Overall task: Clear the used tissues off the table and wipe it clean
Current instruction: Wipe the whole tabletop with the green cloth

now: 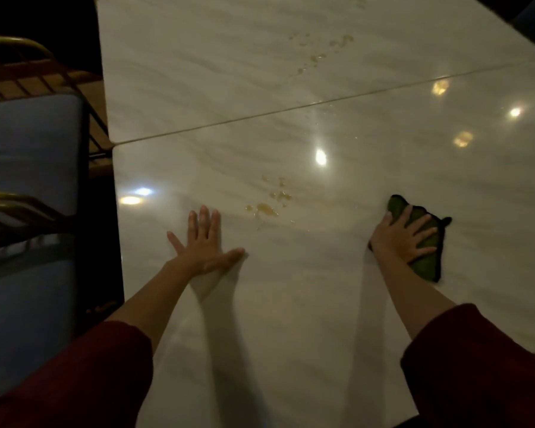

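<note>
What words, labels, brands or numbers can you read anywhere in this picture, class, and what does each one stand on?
None: no readable text shows anywhere.
The green cloth under the right hand bears no visible label.
The white table, its spills and the blue chair cushion carry no writing.

On the table (pixel 291 304), the spill (pixel 267 208) lies between left hand (pixel 203 245) and cloth (pixel 426 261); 2 chairs (pixel 28 156), seemingly, left.

Glossy pale counter (pixel 291 304), a seam crossing it from 9 to 2 o'clock. Amber spill (pixel 267 208) near centre; a second spill patch (pixel 322 54) at 12 o'clock. Green cloth (pixel 423 242) lies flat at 3 o'clock, well apart from both.
</note>
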